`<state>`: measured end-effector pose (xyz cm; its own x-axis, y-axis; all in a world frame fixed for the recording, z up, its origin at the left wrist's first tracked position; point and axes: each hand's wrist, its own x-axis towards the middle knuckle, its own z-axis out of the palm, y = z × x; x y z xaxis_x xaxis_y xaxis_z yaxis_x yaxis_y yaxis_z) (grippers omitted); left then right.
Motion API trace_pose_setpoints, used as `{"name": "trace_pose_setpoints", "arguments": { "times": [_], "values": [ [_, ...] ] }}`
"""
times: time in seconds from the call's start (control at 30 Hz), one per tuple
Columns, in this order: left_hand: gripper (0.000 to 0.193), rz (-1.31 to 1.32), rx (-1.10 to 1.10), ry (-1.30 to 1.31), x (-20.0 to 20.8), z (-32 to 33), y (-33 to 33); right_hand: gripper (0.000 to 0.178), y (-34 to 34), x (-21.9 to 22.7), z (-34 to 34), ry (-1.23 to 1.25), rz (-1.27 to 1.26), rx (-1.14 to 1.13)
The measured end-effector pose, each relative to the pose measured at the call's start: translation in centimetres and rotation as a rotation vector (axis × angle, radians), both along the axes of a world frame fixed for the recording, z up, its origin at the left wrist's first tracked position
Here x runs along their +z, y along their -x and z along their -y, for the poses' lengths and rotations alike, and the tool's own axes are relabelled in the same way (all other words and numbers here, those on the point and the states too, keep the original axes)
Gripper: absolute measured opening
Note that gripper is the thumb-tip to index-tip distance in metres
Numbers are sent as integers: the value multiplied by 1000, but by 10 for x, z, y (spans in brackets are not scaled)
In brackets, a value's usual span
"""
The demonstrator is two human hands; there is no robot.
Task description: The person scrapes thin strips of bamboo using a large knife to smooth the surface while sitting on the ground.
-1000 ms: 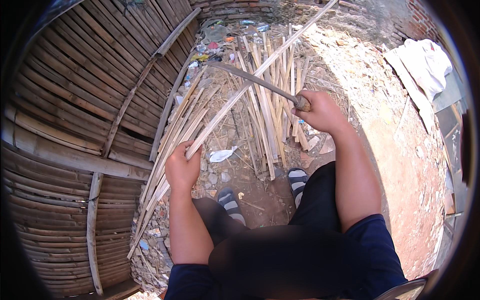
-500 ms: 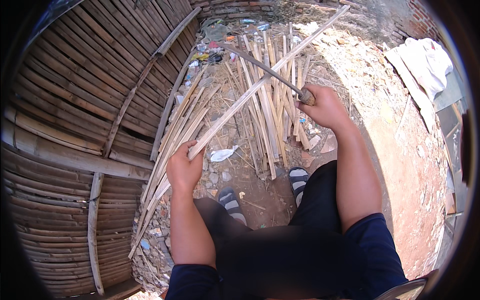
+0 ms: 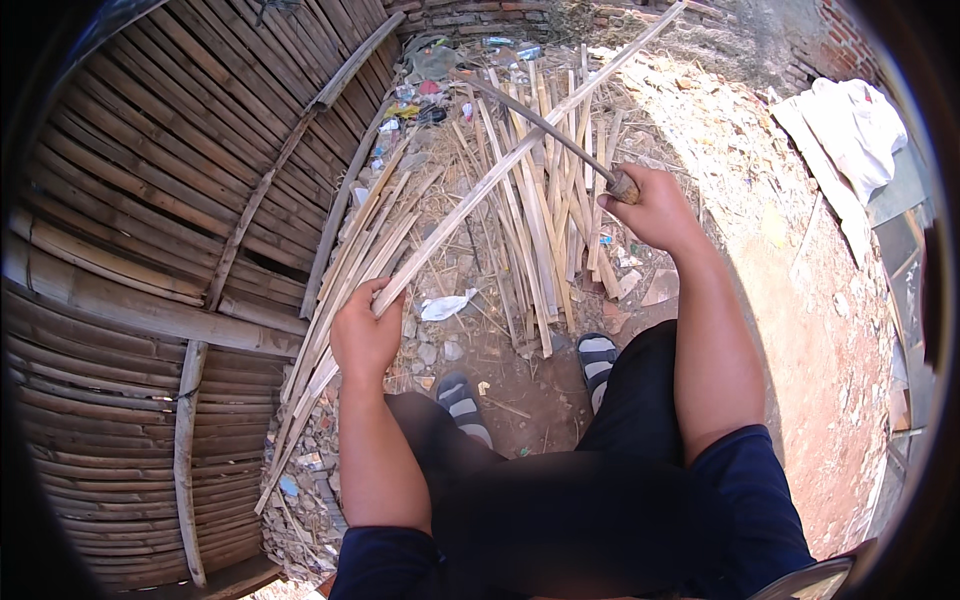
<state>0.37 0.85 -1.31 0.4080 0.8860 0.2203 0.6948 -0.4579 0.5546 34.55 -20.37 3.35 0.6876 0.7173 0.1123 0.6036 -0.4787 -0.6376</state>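
My left hand (image 3: 364, 330) is closed around the near end of a long pale bamboo strip (image 3: 462, 217). From there the strip slants away to the upper right, toward the brick wall. My right hand (image 3: 655, 208) grips the short wooden handle of a machete (image 3: 576, 151), whose long, narrow, dark blade points to the far left. Blade and strip cross around the middle of the strip's length. At the crossing the blade appears to lie against the strip, though its cutting edge cannot be made out.
Beyond my sandalled feet (image 3: 462, 408) a loose pile of split strips (image 3: 535, 230) lies on rubble and litter. More strips (image 3: 352, 270) lean along the slatted bamboo wall (image 3: 150, 150) at left. A white cloth (image 3: 850, 135) hangs over boards at right. A brick wall (image 3: 470, 18) stands at the back.
My right hand and the machete have shifted slightly right, with the blade still across the strip. The strip's far end has moved a little left; my left hand keeps its grip.
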Motion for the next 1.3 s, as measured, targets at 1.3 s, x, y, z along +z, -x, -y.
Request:
{"name": "trace_pose_setpoints", "arguments": {
  "times": [1.3],
  "values": [
    [38,60,-123,23,-8,1,-6,26,51,-6,-18,100,318,428]
  ]
}}
